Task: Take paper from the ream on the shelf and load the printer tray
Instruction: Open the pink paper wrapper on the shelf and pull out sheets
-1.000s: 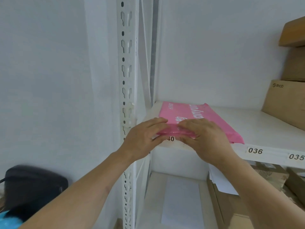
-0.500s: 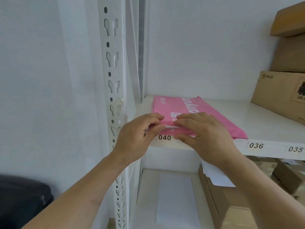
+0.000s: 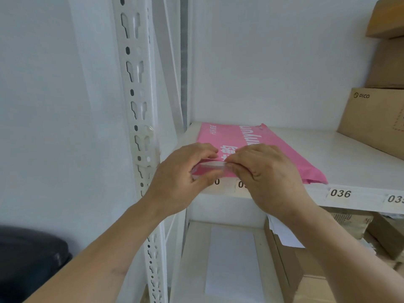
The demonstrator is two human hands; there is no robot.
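A: Where was the paper located?

B: A flat pink plastic-wrapped ream of paper (image 3: 251, 147) was seen lying on the white metal shelf (image 3: 328, 154), at its left near corner, with the near end at the shelf's front edge by the numbered labels. Brown cardboard boxes (image 3: 376, 119) were stacked at the far right, well apart from it.

A: Hands?

B: Both were brought together at the near end. The left hand (image 3: 181, 178) was pinched on the wrapper's left near corner; the right hand (image 3: 266, 173) was pinched just beside it, on a thin white edge of sheets (image 3: 212, 165) exposed at the opened mouth. How many sheets were gripped could not be told.

A: Handling?

B: The pack was judged thin, so fairly light. The wrapper was judged slick and soft, poor to pull on. The sheets were judged floppy and easily creased if taken by one corner. A hold across the near edge, thumb under and fingers over, was advised, with the wrapper pinned by the left hand. The printer tray was not in view.
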